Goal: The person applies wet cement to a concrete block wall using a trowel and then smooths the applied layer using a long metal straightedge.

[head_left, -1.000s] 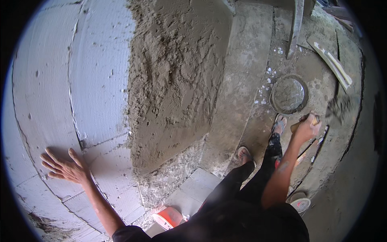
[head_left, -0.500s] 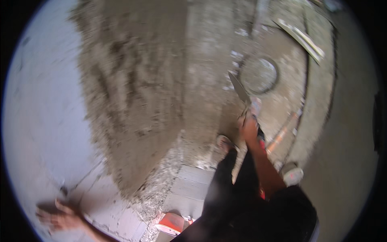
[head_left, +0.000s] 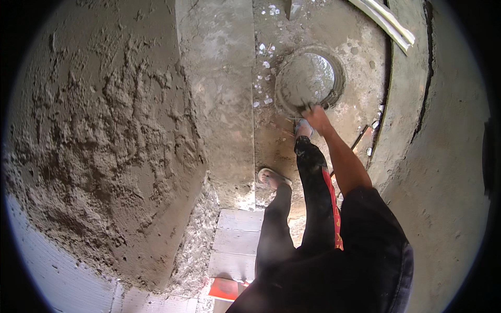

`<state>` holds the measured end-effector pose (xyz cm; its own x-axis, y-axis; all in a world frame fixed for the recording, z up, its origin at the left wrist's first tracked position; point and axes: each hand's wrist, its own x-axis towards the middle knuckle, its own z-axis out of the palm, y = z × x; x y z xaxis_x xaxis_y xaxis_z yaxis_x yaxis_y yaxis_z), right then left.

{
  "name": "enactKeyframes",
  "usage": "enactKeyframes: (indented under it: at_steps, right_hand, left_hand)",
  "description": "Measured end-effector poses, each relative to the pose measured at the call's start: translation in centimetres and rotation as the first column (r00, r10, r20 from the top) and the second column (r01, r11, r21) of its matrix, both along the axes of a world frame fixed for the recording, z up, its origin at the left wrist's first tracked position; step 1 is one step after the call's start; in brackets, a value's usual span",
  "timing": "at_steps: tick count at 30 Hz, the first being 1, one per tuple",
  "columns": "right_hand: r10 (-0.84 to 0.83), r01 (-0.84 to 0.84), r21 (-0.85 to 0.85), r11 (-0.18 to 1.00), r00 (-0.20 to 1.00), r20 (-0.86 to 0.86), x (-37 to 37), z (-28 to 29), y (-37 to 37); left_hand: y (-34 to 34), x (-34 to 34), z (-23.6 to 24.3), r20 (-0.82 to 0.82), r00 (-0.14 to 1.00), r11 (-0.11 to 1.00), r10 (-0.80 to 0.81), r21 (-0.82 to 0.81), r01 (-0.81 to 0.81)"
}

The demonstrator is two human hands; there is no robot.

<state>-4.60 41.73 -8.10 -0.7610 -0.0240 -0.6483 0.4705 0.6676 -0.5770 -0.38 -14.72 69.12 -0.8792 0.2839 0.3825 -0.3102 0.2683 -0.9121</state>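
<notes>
as a person [head_left: 323,271] stood on a concrete floor [head_left: 365,68], the right hand [head_left: 315,116] reached to the near rim of a round tub [head_left: 340,78], set just beyond the farther of 2 sandalled feet [head_left: 304,129]. the hand looked curled together, but what it was clamped on, if anything, could not be made out; the left hand was out of view. wet grey mix [head_left: 302,78] lay in the tub, so material had apparently not run out. at left, a thick mortar coat [head_left: 104,135] covered most of the wall in view, flatter along its right edge, lumpy and ridged through the middle, which suggested that levelling was unfinished. at near left, pale blocks [head_left: 57,271] were bare. a rough strip [head_left: 195,245], beside the coat's near right edge, showed no smooth layer either.
</notes>
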Motion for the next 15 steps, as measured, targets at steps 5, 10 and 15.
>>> enactKeyframes:
  at_steps: [5, 10, 15]
  right_hand:
    - [-0.179, 0.199, -0.271, 0.942, 0.979, 0.097, 0.4, 9.5, 1.0]
    - [-0.432, 0.476, -0.442, 0.761, 0.879, 0.202, -0.4, 9.3, 0.9]
    - [-0.574, 0.713, -0.596, 0.369, 0.679, 0.457, -2.4, 22.3, -1.8]
  left_hand:
    - [-0.4, 2.9, 2.1, -0.028, 0.999, 0.997, 0.04, -0.058, -0.042]
    - [-2.5, 0.9, 1.4, -0.105, 0.994, 0.992, 0.01, -0.126, -0.023]
    - [0.3, 1.3, 1.7, -0.151, 0.989, 0.988, 0.011, 0.155, 0.013]
